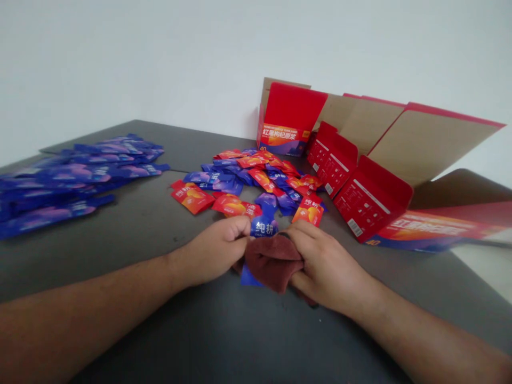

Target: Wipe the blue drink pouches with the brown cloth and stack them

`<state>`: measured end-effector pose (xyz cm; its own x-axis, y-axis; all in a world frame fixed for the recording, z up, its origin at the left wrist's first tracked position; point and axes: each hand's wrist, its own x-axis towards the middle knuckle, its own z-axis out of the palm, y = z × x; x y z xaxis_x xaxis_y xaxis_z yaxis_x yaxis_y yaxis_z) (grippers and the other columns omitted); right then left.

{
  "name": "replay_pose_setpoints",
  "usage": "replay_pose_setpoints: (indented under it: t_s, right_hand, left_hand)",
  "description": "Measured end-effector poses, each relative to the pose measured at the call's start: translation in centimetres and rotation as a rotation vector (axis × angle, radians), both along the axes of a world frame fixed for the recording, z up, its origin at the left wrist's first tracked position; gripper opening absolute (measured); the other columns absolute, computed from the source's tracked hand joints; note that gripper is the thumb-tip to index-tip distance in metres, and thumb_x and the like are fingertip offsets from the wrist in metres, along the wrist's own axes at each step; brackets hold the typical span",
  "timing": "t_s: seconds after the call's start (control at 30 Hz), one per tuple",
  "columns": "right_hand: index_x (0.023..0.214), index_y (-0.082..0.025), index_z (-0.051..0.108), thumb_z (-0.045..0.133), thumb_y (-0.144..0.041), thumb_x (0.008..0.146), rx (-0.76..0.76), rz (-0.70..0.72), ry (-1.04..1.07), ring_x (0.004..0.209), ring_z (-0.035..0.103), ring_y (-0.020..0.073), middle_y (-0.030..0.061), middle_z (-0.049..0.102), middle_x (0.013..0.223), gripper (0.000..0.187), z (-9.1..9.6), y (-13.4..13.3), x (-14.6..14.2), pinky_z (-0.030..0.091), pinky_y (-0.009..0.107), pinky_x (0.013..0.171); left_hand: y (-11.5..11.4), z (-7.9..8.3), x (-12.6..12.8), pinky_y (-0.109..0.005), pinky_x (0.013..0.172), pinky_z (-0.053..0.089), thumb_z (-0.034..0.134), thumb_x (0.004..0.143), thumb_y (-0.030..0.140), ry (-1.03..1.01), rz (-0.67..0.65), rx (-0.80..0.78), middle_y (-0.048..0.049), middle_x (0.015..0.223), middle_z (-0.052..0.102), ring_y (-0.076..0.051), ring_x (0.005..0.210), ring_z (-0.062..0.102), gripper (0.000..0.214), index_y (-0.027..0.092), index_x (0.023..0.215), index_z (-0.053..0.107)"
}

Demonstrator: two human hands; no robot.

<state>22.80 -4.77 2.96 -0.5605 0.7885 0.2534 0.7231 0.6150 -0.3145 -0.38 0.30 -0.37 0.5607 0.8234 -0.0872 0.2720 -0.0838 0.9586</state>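
Note:
My left hand [214,250] pinches the upper edge of a blue sachet [264,228] with white characters, held just above the dark table [160,234]. My right hand [320,264] grips a dark red cloth [270,261] that is wrapped over the lower part of that sachet. A blue corner of the sachet shows below the cloth. Both hands are closed and close together near the table's front middle. Just beyond them lies a heap of red and blue sachets [256,178].
A spread of long blue sachets [72,178] covers the table's left side. Opened red cardboard boxes [360,160] with raised brown flaps stand and lie at the back right. A white wall rises behind the table.

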Motion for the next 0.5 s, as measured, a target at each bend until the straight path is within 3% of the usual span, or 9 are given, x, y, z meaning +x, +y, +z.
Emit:
replay_pose_setpoints:
  t_s: [0.07,0.2,0.4,0.5]
  right_hand:
    - [0.096,-0.02,0.059,0.064,-0.011,0.084,0.011,-0.022,0.002,0.092,0.06,0.0218,0.007,0.064,0.102,0.016,-0.1,0.0,0.0,0.05,0.033,0.076]
    - [0.111,-0.02,0.064,0.066,-0.018,0.09,-0.036,0.144,-0.066,0.1,0.062,0.0234,0.0069,0.066,0.106,0.021,0.0,-0.4,-0.4,0.051,0.036,0.084]
    - [0.108,-0.018,0.065,0.065,-0.013,0.086,0.007,0.048,-0.031,0.096,0.061,0.0228,0.007,0.064,0.104,0.023,0.0,-0.4,-0.2,0.051,0.035,0.081]
    - [0.11,-0.019,0.066,0.064,-0.017,0.09,-0.031,0.134,-0.054,0.097,0.061,0.0229,0.0064,0.065,0.105,0.021,0.0,-0.4,-0.4,0.051,0.035,0.082]
  left_hand:
    - [0.0,0.1,0.1,-0.025,0.056,0.043,0.058,0.093,0.033,-0.012,0.011,-0.015,0.0018,0.072,0.06,-0.013,0.061,0.054,0.016,0.019,0.086,0.056]
    - [0.0,0.0,0.0,-0.025,0.061,0.043,0.06,0.092,0.03,0.027,0.093,0.143,-0.0001,0.078,0.062,-0.013,0.069,0.054,0.015,0.018,0.083,0.06]
    - [0.0,-1.3,0.1,-0.023,0.056,0.04,0.057,0.094,0.033,-0.098,0.131,0.004,0.0017,0.075,0.057,-0.012,0.064,0.051,0.016,0.019,0.087,0.057]
    - [0.0,-1.6,0.0,-0.023,0.057,0.042,0.06,0.093,0.034,-0.11,0.136,-0.007,0.0017,0.075,0.056,-0.012,0.065,0.051,0.017,0.019,0.086,0.056]
